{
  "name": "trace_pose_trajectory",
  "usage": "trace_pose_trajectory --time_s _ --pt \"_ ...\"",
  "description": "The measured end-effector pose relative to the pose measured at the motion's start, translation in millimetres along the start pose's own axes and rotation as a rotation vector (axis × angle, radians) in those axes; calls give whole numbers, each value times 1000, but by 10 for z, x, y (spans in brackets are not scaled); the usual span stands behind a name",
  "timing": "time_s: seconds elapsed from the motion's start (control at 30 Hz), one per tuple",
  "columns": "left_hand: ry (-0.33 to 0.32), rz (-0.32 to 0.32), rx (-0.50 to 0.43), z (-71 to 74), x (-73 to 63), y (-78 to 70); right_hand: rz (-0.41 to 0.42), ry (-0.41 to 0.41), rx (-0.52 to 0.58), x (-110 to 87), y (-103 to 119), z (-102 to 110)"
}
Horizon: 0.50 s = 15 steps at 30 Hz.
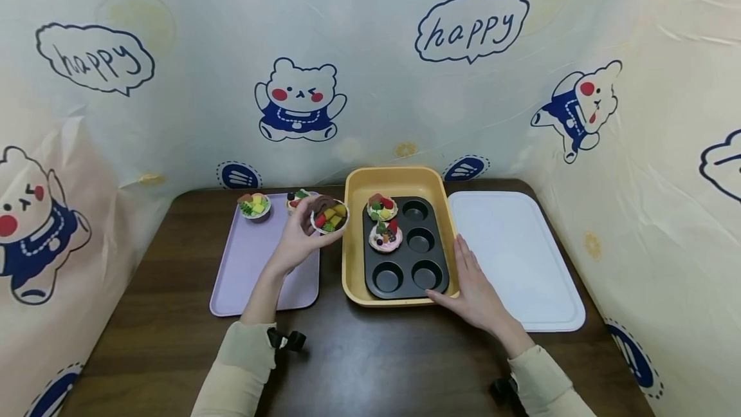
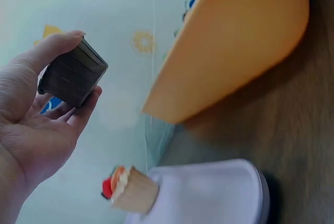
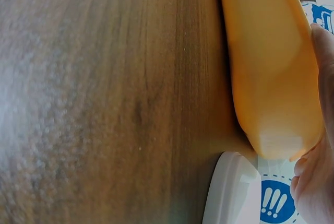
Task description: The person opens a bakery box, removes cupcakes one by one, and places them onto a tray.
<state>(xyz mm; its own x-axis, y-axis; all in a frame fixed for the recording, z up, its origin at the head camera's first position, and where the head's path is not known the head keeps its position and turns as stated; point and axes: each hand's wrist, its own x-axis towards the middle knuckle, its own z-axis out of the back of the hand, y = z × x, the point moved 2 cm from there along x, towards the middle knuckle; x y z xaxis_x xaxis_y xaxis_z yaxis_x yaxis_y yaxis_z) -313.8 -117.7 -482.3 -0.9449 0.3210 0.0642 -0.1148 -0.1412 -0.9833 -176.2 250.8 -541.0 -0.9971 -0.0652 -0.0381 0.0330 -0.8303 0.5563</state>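
Observation:
My left hand (image 1: 301, 240) holds a toy cupcake (image 1: 331, 216) between thumb and fingers, in the air between the purple tray and the yellow tray. Brown, yellow, red and green pieces top this cupcake; its ridged dark cup shows in the left wrist view. At the near right corner of the yellow tray (image 1: 354, 275), my right hand (image 1: 477, 291) rests with fingers straight along the side and thumb over the front rim. A dark muffin pan (image 1: 405, 246) lies in that tray. Two cupcakes, one at the back (image 1: 382, 207) and one in the middle (image 1: 385, 236), sit in its left column.
On the purple tray (image 1: 243, 282) at left, a cupcake with green and yellow topping (image 1: 254, 206) stands at the back left corner, and another (image 2: 136, 190) stands behind my left hand. A white tray (image 1: 515, 262) lies right of the yellow one. Printed cloth hangs behind the table (image 1: 359, 365).

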Motion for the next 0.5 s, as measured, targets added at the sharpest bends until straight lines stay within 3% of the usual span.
trace_pose_trajectory --time_s 0.23,0.5 --pt "-101 92 32 242 -132 225 1 0 -4 -1 11 3" --pt "-227 172 -33 411 -198 537 -8 1 11 -3 14 5"
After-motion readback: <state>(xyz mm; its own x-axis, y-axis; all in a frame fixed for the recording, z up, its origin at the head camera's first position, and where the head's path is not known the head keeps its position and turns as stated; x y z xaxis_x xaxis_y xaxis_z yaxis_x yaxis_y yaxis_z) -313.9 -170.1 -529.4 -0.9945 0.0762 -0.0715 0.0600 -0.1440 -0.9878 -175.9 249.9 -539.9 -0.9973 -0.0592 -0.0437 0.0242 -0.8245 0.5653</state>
